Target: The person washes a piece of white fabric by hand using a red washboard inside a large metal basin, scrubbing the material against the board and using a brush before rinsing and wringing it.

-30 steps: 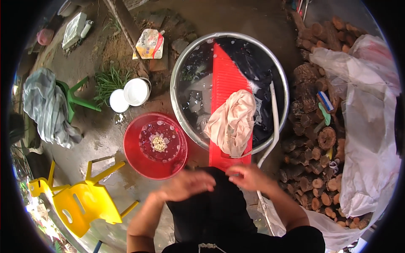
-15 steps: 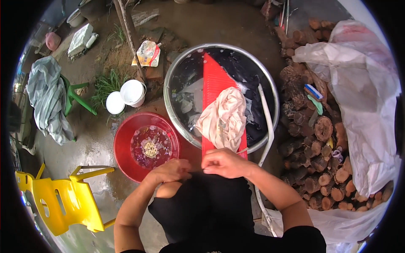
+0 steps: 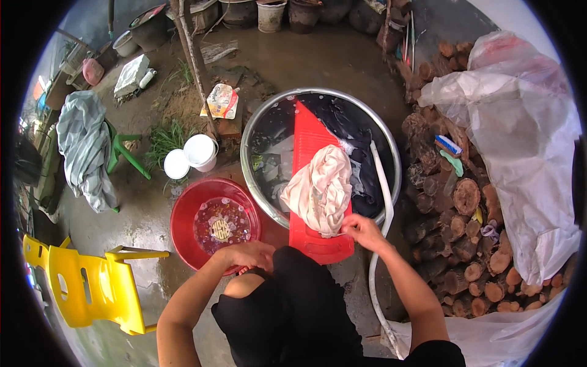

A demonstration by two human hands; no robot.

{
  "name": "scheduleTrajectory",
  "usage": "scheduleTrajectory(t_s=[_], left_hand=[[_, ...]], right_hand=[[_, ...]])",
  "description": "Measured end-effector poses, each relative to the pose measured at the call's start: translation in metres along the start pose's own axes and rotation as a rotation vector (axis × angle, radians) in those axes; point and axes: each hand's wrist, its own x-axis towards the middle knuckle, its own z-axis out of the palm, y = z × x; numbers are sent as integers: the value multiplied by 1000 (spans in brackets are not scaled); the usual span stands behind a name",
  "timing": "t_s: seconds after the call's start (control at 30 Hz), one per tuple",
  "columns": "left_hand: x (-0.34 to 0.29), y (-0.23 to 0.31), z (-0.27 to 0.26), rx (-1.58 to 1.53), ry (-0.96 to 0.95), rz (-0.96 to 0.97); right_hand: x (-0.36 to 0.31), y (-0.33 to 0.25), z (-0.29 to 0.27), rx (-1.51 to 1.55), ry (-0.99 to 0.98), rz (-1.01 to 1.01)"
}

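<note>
A pale pink cloth (image 3: 323, 189) lies bunched up and wet-looking on a red ridged washboard (image 3: 306, 131). The board leans inside a wide metal basin (image 3: 247, 153), its near end sticking out over the rim toward me. At the lower right edge of the cloth, my right hand (image 3: 362, 232) is closed, pinching what looks like a thin strip of it. My left hand (image 3: 251, 253) is by my bent knee, beside the red plastic basin (image 3: 177, 211), its fingers partly hidden. Dark clothes (image 3: 361, 131) and cloudy water fill part of the metal basin.
A white hose (image 3: 386, 196) runs over the metal basin's right rim. Stacked logs (image 3: 468, 196) under plastic sheeting (image 3: 526, 140) line the right side. At left are a yellow chair (image 3: 101, 287), a green stool (image 3: 125, 150) under a striped cloth (image 3: 85, 147), and a white tub (image 3: 200, 153).
My right hand has moved right and away from my lap to the cloth's near edge. My left hand has lowered slightly toward my knee. The view has tilted up a little.
</note>
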Motion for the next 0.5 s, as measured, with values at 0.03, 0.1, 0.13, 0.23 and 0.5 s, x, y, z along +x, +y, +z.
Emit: scheduleTrajectory(t_s=[0.03,0.1,0.13,0.23,0.5], left_hand=[[5,-12,-5,-257,64,-19],[17,-19,-20,-459,95,-11],[33,-18,-30,-356,259,15],[79,17,-41,-277,557,-85],[183,11,-69,-300,746,-19]], right_hand=[[16,14,-5,-78,47,-89],[59,2,-9,-111,116,17],[86,4,-13,-215,261,-90],[156,-3,-20,-261,538,-173],[123,-13,44,-228,335,-376]])
